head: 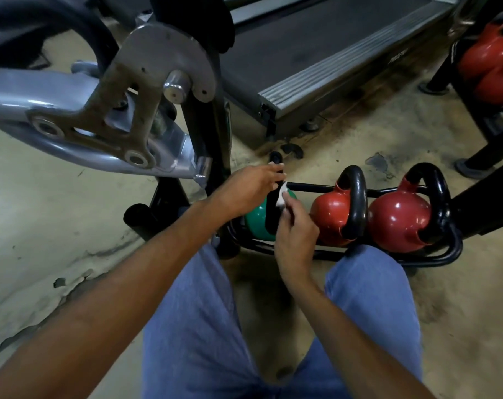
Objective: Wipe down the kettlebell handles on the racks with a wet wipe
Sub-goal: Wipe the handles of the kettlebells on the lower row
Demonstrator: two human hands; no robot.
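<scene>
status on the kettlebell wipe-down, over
Left hand touching the handle of the green kettlebell. Right hand pinching wet wipe against it. Red kettlebells alongside untouched. Nothing blocking.

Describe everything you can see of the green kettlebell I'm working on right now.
The green kettlebell sits at the left end of the low black rack, next to a red kettlebell. Its round body looks glossy and coated. Its thick black handle loops up, away from the camera. The hands hide much of it. The left hand rests across the handle's upper part, and the right hand pinches a white wet wipe against the handle's side.
</scene>
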